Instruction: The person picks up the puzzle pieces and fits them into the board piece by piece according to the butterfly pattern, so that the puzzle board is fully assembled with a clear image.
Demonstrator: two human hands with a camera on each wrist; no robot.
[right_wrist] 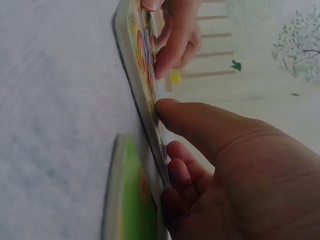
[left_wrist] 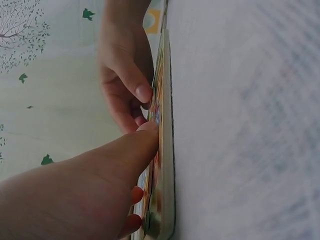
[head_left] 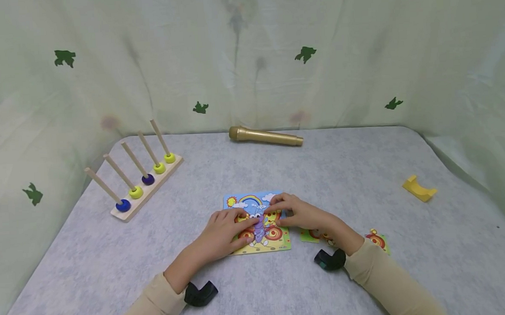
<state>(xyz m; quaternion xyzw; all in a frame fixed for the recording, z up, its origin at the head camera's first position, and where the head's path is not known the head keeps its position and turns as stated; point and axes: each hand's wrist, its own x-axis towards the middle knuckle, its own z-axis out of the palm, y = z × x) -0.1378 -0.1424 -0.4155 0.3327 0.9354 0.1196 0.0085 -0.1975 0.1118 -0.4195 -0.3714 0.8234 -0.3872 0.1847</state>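
A butterfly jigsaw puzzle [head_left: 261,246] lies flat on the table, with a purple body, red and yellow wings and a rainbow. On its left half rests my left hand [head_left: 220,233], fingers spread and thumb [left_wrist: 145,137] touching the surface. My right hand [head_left: 300,213] touches the upper right part, with fingertips and thumb [right_wrist: 172,111] bent down at either side of a yellow wing. Whether a piece there is raised cannot be told. Loose puzzle pieces [head_left: 310,235] lie partly hidden under my right wrist, and another loose piece [head_left: 378,240] lies beside the right sleeve.
A wooden peg stand [head_left: 151,191] with blue and yellow beads stands at the back left. A gold microphone [head_left: 265,136] lies near the back edge. At the right is a yellow curved block [head_left: 419,189]. A printed curtain [head_left: 247,58] hangs behind the table.
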